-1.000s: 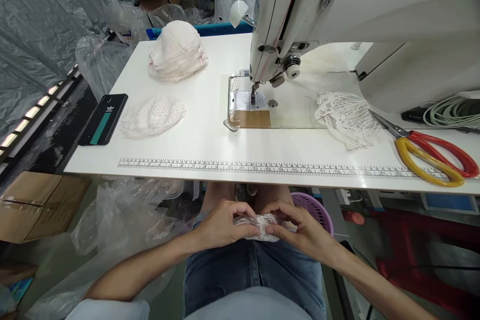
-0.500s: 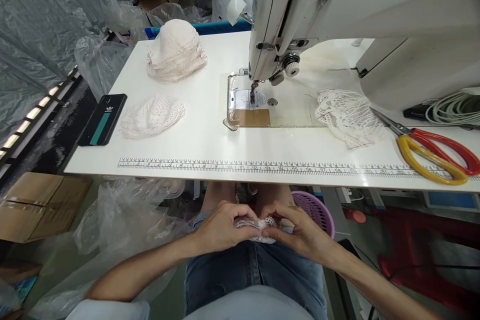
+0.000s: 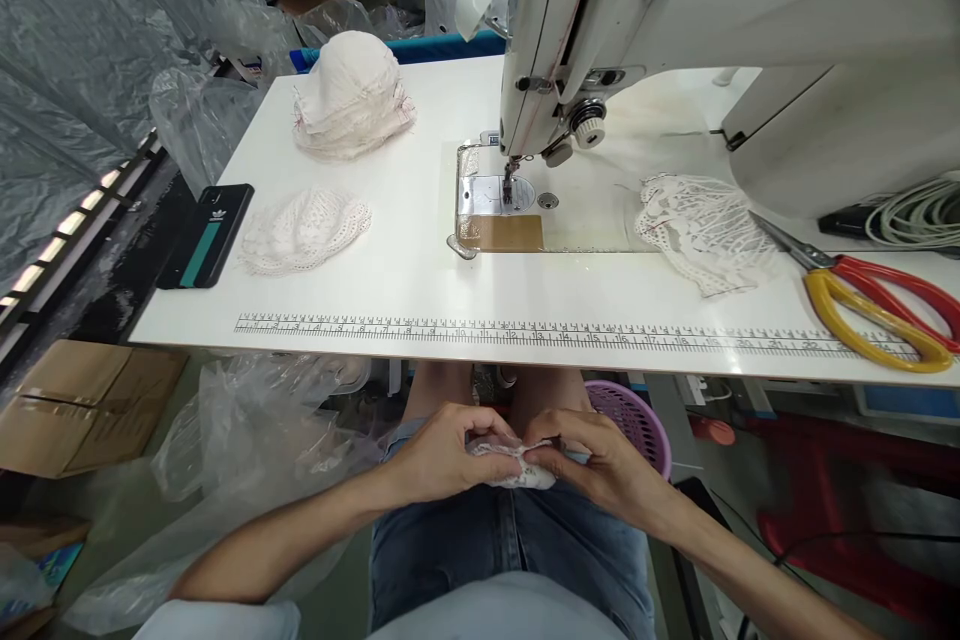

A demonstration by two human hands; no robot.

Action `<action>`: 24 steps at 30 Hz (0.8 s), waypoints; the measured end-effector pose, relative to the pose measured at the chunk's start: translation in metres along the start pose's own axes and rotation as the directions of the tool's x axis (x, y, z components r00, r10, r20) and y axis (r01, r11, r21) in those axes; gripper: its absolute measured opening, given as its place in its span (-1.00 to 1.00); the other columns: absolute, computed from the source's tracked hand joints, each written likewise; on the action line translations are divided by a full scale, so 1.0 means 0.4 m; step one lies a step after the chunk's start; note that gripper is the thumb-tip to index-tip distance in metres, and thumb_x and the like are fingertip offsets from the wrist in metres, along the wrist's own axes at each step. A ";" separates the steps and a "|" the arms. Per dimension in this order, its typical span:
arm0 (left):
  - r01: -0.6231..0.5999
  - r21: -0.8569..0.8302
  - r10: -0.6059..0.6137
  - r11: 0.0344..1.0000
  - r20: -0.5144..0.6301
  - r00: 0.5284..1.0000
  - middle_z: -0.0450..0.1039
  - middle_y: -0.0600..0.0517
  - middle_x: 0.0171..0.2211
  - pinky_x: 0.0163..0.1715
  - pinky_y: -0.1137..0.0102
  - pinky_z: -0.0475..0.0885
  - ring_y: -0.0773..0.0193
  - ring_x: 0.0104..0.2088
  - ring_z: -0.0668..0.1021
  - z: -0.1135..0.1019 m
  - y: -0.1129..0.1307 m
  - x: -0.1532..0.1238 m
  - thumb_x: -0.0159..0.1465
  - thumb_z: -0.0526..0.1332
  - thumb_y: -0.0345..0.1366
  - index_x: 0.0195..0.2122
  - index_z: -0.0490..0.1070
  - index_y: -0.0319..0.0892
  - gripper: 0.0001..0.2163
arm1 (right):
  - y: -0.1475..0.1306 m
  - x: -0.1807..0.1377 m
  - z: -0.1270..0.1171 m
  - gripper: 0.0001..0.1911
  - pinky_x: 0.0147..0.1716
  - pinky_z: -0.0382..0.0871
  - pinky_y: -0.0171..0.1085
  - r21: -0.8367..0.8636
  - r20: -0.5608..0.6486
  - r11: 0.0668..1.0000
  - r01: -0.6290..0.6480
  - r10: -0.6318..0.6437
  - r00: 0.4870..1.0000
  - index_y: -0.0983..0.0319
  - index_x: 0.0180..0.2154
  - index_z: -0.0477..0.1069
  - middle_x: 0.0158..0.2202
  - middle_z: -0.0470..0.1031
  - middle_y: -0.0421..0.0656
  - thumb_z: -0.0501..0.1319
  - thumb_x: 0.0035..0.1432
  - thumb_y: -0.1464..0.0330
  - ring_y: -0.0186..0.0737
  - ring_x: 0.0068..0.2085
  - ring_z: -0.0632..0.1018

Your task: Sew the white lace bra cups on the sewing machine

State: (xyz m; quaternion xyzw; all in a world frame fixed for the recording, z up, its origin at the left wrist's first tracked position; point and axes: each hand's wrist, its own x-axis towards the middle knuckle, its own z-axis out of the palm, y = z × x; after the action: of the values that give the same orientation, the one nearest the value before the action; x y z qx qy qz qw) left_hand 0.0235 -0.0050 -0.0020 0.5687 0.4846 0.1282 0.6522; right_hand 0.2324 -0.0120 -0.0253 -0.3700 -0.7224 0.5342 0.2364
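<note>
Head view, from where I'm standing: left hand (image 3: 442,455) and right hand (image 3: 604,465) are both pinched onto a small crumpled piece of white openwork lace (image 3: 525,477), down over the lap, just off the front edge of the glossy white tabletop (image 3: 405,280). Metal scissors with red and yellow handles (image 3: 857,300) lie rightward along that edge, and a black phone with a green stripe (image 3: 217,230) sits near the front left corner.

I have both bare forearms (image 3: 300,527) slanting inward over the lap (image 3: 457,540), the left-hand grip (image 3: 459,452) and right-hand grip (image 3: 592,458) close together, fingers (image 3: 480,417) curled, thumbs (image 3: 493,467) opposing them in a pinch.
</note>
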 end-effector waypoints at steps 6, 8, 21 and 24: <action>-0.004 -0.019 0.004 1.000 -0.001 1.000 0.51 0.03 -0.40 -0.34 0.50 0.34 0.30 -0.35 0.49 0.000 -0.002 -0.001 0.07 0.30 -0.23 -0.30 0.51 -0.24 -0.79 | 0.000 -0.002 -0.003 -0.87 -0.45 0.22 -0.36 -0.035 0.029 0.999 0.027 -0.026 0.999 0.20 -0.29 0.34 -0.38 0.41 -0.17 0.07 0.28 0.33 -0.33 -0.40 0.39; -0.005 -0.021 0.005 1.000 0.006 1.000 0.51 0.02 -0.39 -0.33 0.49 0.35 0.29 -0.34 0.50 0.000 -0.002 -0.003 0.08 0.30 -0.23 -0.28 0.51 -0.23 -0.78 | -0.003 -0.001 -0.004 -0.84 -0.40 0.25 -0.34 -0.038 0.051 0.997 0.061 -0.059 0.997 0.20 -0.30 0.35 -0.33 0.42 -0.13 0.04 0.29 0.34 -0.30 -0.34 0.42; 0.012 -0.014 -0.012 1.000 0.012 1.000 0.50 0.02 -0.40 -0.38 0.52 0.31 0.31 -0.36 0.48 0.002 0.003 -0.004 0.08 0.29 -0.28 -0.31 0.51 -0.25 -0.81 | -0.007 -0.001 0.002 -0.78 -0.55 0.13 -0.38 0.029 0.042 0.988 -0.151 0.149 0.988 0.19 -0.32 0.30 -0.44 0.37 -0.21 0.05 0.27 0.20 -0.34 -0.48 0.35; 0.011 -0.002 -0.011 1.000 0.013 1.000 0.50 0.03 -0.40 -0.37 0.51 0.31 0.31 -0.36 0.48 0.003 0.000 -0.005 0.08 0.29 -0.26 -0.31 0.51 -0.24 -0.81 | -0.009 -0.001 0.002 -0.78 -0.59 0.07 -0.39 0.047 0.050 0.983 -0.177 0.175 0.983 0.20 -0.33 0.30 -0.47 0.34 -0.23 0.04 0.27 0.20 -0.37 -0.52 0.30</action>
State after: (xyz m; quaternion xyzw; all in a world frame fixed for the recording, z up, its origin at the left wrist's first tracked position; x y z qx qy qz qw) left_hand 0.0236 -0.0070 -0.0012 0.5661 0.4833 0.1213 0.6567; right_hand 0.2311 -0.0135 -0.0222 -0.4139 -0.6783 0.5795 0.1811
